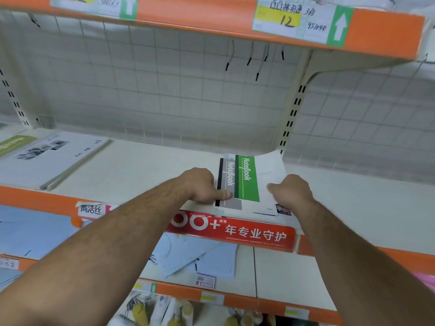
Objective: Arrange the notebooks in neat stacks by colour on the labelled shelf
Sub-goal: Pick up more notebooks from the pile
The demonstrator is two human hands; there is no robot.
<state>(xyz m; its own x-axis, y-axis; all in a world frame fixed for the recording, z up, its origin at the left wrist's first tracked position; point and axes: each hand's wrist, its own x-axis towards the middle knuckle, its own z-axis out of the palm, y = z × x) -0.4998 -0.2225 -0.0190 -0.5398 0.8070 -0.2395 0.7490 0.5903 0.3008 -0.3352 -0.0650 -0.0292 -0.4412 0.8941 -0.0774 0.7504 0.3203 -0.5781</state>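
A small pile of notebooks lies on the middle shelf (141, 165) near its front edge. On top is a white notebook with a green "NoteBook" band (247, 178); under it sticks out a grey-banded notebook (229, 182). My left hand (202, 185) grips the pile's left edge, thumb pressing on the grey band. My right hand (290, 190) holds the white cover at the right edge, thumb on top. More white covers (266, 214) peek out below the pile.
At the shelf's left lies a stack of white notebooks (47, 158) with an olive-banded one (14, 143) beyond. Light blue notebooks (35, 231) fill the shelf below. A red banner (235, 231) lines the shelf's front edge. An upright post (294, 109) stands behind the pile.
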